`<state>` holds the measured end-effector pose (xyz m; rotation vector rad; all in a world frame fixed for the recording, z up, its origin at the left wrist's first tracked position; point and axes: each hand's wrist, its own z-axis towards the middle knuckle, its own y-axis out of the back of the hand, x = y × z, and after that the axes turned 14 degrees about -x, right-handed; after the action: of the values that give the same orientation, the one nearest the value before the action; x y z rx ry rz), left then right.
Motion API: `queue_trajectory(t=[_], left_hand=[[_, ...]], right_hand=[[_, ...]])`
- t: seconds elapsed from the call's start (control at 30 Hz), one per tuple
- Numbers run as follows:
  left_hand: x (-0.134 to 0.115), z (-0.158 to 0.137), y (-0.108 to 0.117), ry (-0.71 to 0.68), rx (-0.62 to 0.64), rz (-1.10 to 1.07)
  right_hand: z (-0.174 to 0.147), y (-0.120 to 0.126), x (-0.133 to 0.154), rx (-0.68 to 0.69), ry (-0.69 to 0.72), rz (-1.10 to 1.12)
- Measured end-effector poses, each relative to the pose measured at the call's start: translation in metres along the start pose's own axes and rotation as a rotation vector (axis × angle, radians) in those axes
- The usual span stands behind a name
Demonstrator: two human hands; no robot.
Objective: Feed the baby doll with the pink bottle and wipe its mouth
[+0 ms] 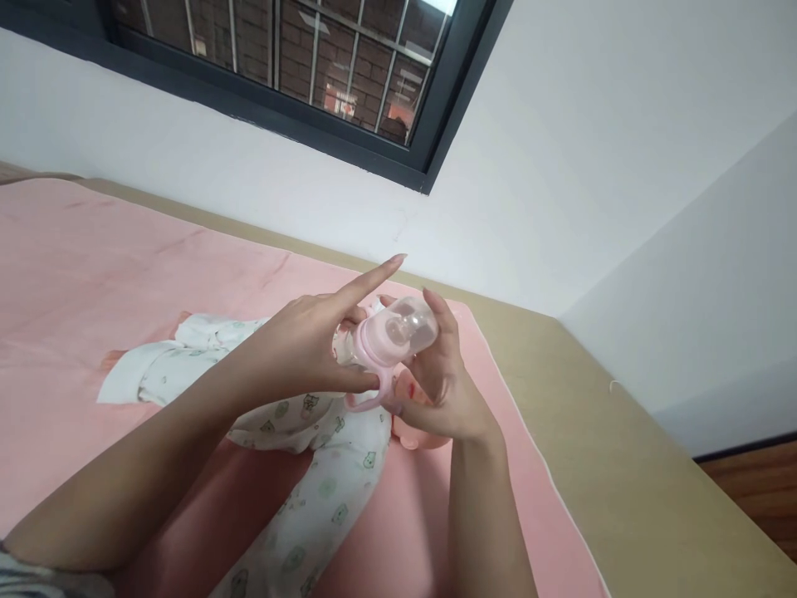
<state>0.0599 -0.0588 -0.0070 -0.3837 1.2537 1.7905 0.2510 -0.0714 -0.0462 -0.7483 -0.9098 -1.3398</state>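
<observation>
A baby bottle (379, 339) with pink handles and a clear domed cap (414, 324) is tilted toward the right, held above a doll. My left hand (311, 345) grips its body and handle, thumb on the handle and index finger stretched out. Curled about the cap end is my right hand (445, 382), its fingertips at the cap and its thumb low by the handle. Beneath them the doll (330, 428) lies on its back in white clothes printed with small green bears. My hands and the bottle hide most of its head and chest.
A pink mat (75, 274) lies under the doll on a pale wooden surface (535, 365). White walls (591, 149) rise behind and to the right. A dark-framed window (429, 158) with bars is set in the back wall.
</observation>
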Motion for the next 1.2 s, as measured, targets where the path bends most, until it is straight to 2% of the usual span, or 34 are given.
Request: queue_trajectory(t=[0.2, 0.5, 0.6, 0.7, 0.77, 0.87, 1.0, 1.1, 1.2], left_hand=[[-0.001, -0.004, 0.002, 0.022, 0.067, -0.152], [0.004, -0.002, -0.007, 0.125, 0.132, -0.35], [0.009, 0.0, -0.009, 0.139, 0.179, -0.421], [0.018, 0.003, -0.009, 0.083, 0.256, -0.458], [0.023, 0.005, -0.007, 0.065, 0.266, -0.445], [0.029, 0.007, -0.002, 0.03, 0.201, -0.347], [0.034, 0.011, 0.009, -0.077, 0.107, -0.083], [0.045, 0.019, 0.025, -0.042, -0.115, 0.191], [0.068, 0.028, 0.047, 0.077, -0.35, 0.338]], right_hand=[[-0.004, 0.011, 0.003, 0.102, 0.036, -0.039], [-0.008, -0.008, 0.006, -0.067, 0.061, -0.129], [-0.006, -0.007, 0.006, -0.09, 0.104, -0.147], [-0.005, -0.001, 0.005, -0.117, 0.149, -0.17], [-0.003, 0.007, 0.004, -0.188, 0.158, -0.174], [0.004, 0.03, -0.003, -0.383, 0.167, -0.193], [0.013, 0.078, -0.03, -0.625, 0.19, -0.342], [0.011, 0.114, -0.059, -0.79, 0.13, -0.556], [0.003, 0.138, -0.088, -0.851, -0.012, -0.714]])
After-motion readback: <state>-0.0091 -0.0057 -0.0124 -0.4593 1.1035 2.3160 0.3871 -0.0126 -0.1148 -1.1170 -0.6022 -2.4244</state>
